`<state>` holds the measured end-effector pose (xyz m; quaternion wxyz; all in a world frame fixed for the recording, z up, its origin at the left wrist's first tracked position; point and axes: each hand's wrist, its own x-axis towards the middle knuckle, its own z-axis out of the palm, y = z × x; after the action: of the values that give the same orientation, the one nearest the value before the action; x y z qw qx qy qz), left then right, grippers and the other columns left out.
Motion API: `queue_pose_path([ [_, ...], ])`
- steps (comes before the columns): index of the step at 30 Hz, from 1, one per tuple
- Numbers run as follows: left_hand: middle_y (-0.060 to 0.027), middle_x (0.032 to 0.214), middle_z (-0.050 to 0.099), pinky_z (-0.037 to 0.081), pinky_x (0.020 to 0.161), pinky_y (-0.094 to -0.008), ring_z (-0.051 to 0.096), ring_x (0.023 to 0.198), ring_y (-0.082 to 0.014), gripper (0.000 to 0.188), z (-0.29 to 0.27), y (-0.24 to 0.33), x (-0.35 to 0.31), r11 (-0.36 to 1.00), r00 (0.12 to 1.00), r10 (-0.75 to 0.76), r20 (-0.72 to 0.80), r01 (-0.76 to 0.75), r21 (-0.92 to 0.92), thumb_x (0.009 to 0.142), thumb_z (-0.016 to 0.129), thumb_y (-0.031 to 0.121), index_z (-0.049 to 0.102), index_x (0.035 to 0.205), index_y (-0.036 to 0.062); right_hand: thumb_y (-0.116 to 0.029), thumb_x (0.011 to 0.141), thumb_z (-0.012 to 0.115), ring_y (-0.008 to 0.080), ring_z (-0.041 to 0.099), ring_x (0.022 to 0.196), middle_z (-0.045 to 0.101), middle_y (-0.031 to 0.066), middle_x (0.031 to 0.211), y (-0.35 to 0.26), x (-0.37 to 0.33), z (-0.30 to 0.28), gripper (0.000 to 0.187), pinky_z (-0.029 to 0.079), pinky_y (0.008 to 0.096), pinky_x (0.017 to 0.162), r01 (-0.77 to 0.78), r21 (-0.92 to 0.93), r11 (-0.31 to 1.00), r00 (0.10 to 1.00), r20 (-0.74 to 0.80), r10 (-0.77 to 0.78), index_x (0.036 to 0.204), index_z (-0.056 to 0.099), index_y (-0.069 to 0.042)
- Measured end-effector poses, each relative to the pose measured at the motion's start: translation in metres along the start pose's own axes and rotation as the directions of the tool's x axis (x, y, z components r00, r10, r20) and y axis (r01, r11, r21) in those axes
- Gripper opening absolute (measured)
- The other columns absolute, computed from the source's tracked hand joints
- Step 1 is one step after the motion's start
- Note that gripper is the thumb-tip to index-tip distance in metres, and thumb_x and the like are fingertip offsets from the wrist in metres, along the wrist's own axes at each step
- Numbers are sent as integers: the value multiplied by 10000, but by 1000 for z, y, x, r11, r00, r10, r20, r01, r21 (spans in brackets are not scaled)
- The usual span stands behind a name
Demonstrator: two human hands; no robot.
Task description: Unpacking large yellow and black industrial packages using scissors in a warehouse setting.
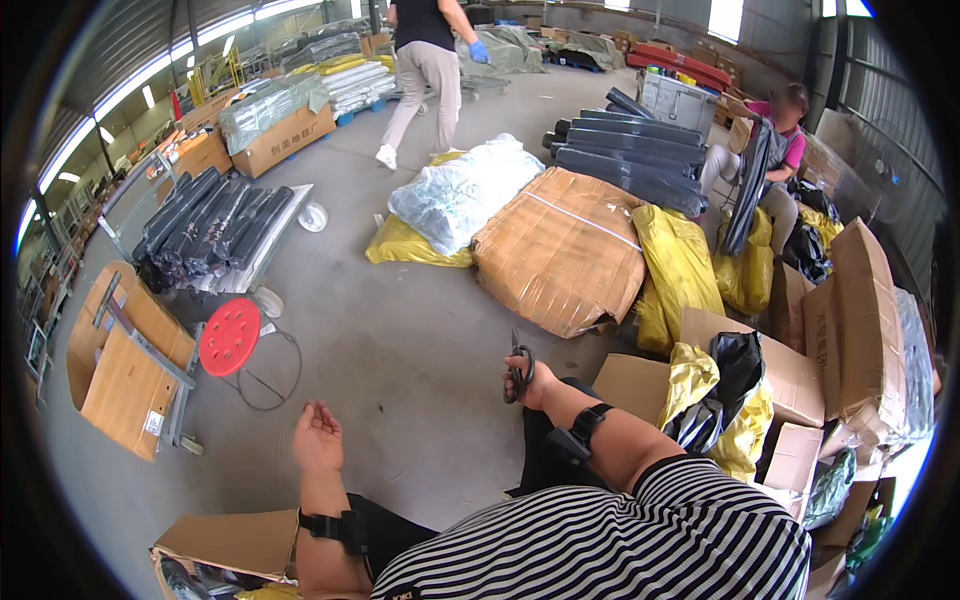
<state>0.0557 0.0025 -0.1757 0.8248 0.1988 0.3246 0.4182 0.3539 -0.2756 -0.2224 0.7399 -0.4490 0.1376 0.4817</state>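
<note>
At the far left of the concrete floor (400, 350) lie flat wooden boards with grey metal brackets (125, 365). Just beside them stands a round red plastic stool seat (230, 337) on a wire frame. Behind these, a stack of long black wrapped bundles (210, 225) rests on a pale sheet.

Left hand (317, 436): open, palm up, fingers loosely curled, holding nothing and touching nothing; it hovers above bare floor. An open brown cardboard box (235, 545) sits below its forearm at the floor's near edge.

Right hand (528, 380): closed around the handles of a pair of dark metal scissors (517, 368), blades pointing upward. The scissors are in this hand, well apart from the left hand.

Beyond them lies a large strapped brown cardboard bale (560, 250), with yellow plastic sacks (685, 265) to its right.
</note>
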Motion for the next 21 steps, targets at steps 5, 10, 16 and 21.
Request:
queue_pose_path([
  [5, -11, 954, 619, 433, 699, -248, 553, 810, -100, 138, 1, -13, 3, 982, 994, -96, -55, 103, 155, 898, 584, 168, 594, 1021, 105, -191, 812, 679, 200, 522, 610, 535, 63, 753, 3, 6, 4, 216, 412, 351, 545, 12, 8, 1000, 1000, -18, -12, 914, 500, -123],
  [10, -3, 944, 618, 432, 697, -248, 550, 809, -97, 140, 1, -13, 3, 977, 994, -98, -36, 103, 184, 899, 583, 177, 595, 1021, 111, -193, 814, 673, 195, 514, 607, 539, 57, 742, 11, 10, 14, 193, 402, 347, 544, -7, -38, 999, 1000, -25, 7, 934, 530, -140],
  [16, -1, 944, 619, 428, 712, -248, 545, 822, -94, 146, 4, -8, -3, 979, 998, -63, -18, 65, 193, 902, 580, 181, 596, 1031, 115, -198, 813, 677, 194, 519, 606, 545, 58, 734, 12, 16, 16, 204, 404, 349, 541, -9, -86, 996, 999, -54, 5, 932, 526, -130],
  [21, -1, 951, 622, 426, 723, -247, 544, 827, -94, 148, 0, -6, -8, 976, 999, -46, -19, 49, 211, 903, 577, 177, 597, 1037, 117, -203, 815, 674, 192, 517, 604, 541, 55, 740, 15, 20, 17, 205, 405, 351, 544, -19, -109, 994, 999, -47, 14, 950, 531, -144],
])
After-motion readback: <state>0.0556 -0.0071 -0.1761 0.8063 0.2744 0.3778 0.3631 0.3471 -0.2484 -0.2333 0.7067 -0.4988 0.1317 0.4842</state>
